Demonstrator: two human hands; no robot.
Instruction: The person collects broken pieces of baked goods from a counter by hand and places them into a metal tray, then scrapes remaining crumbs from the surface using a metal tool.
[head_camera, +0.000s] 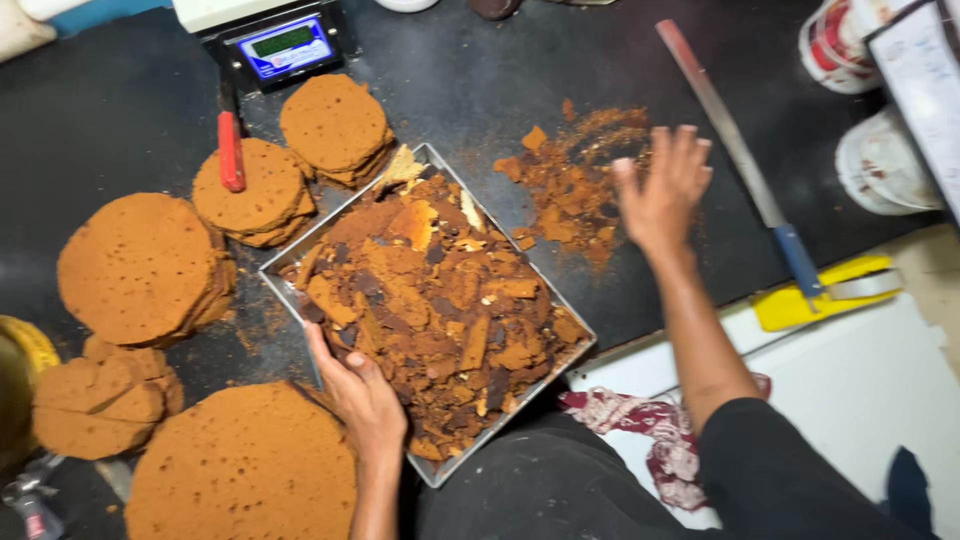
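Scraps overfilled the tray; left hand clamped its near rim, so tilting could spill them. Right hand, open, swept crumbs beyond the tray.

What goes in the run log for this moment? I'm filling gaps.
left hand: grips tray edge | right hand: open over crumbs on counter | tray: full of cake scraps

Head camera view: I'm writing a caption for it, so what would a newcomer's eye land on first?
First, the metal tray at centre, heaped with broken brown cake scraps, with the left hand on its near edge. Next, the right hand spread over loose crumbs on the dark counter. Stacks of round cake layers ring the tray's left side.
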